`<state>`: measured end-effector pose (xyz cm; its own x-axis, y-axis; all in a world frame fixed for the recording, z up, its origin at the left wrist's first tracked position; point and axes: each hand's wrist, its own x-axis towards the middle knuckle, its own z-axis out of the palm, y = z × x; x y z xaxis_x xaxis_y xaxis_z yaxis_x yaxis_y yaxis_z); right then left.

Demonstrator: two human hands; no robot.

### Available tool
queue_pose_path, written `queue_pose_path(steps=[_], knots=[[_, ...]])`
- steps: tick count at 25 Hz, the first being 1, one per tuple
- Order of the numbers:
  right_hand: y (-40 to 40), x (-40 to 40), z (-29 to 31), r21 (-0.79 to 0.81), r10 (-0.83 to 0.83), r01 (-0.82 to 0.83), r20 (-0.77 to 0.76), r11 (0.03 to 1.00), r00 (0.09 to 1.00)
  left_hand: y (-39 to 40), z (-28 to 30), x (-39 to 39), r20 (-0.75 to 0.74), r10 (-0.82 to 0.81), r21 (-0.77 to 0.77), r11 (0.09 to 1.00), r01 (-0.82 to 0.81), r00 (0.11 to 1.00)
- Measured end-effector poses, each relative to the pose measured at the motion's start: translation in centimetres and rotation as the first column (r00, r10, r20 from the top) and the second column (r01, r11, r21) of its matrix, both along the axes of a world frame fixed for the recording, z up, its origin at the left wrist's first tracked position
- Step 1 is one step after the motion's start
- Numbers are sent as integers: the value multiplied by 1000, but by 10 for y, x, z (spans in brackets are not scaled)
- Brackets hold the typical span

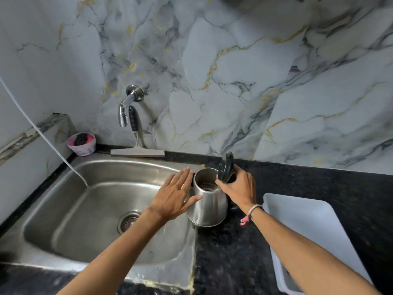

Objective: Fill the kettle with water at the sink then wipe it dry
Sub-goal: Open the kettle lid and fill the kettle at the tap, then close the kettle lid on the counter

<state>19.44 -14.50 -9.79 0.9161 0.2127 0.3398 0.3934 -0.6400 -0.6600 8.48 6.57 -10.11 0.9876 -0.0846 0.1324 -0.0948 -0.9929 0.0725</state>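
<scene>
Holding the kettle (209, 201) by its far side, my right hand (239, 188) curls closed around the handle region just beneath the raised black lid (225, 167); my left hand (175, 195) lies flat and spread against the steel wall, gripping nothing. The kettle stands, mouth open, on the dark counter (234, 252) at the sink's (63, 220) right edge. I judge the next move a lift toward the tap (125, 109) at the back edge; keeping the lid tipped back and the mouth level should prevent spills.
</scene>
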Motion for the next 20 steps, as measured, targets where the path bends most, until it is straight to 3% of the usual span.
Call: queue_pose_path(steps=[5, 9, 13, 16, 20], knots=[[-69, -13, -18, 30, 42, -43, 13, 999, 999, -71, -16, -17, -37, 28, -2, 1000, -28, 999], [-90, -9, -9, -101, 232, -238, -70, 966, 970, -86, -10, -27, -80, 69, -53, 996, -73, 994], [-112, -4, 5, -205, 447, -499, -253, 842, 858, -80, 6, -35, -68, 70, -367, 926, -90, 995], [-110, -3, 15, -204, 371, -435, -288, 877, 883, -77, 24, -25, -52, 147, -514, 844, -153, 988], [-57, 1, 30, -430, 194, -314, -300, 846, 934, -90, 50, 24, -124, 140, -502, 845, -184, 982]])
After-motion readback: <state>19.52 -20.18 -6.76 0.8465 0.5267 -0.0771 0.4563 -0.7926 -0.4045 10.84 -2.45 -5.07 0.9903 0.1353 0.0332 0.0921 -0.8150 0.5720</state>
